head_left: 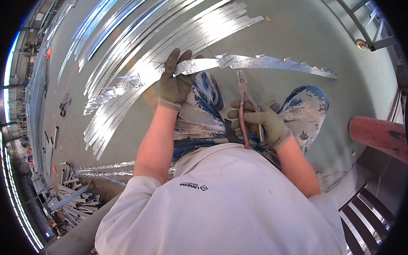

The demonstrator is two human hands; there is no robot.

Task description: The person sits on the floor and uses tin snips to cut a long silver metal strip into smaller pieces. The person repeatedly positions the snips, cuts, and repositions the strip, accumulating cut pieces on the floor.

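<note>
My left hand [176,81], in an olive work glove, is closed on the near end of a long shiny metal strip [264,63]. Small bent tabs stick up along the strip, which stretches off to the right above my knees. My right hand [269,123], gloved alike, grips a pair of pliers [242,85] with one red handle and one blue-and-yellow handle. Their jaws point away from me, just below the strip and apart from it. Beyond my left hand, a spread of flat metal strips [209,26] lies on the floor.
More long metal strips [115,27] lie at the far left. A heap of metal offcuts [78,197] sits at the lower left. To the right are a red cylinder [377,137], a metal frame [362,21] and a dark slatted piece [369,216].
</note>
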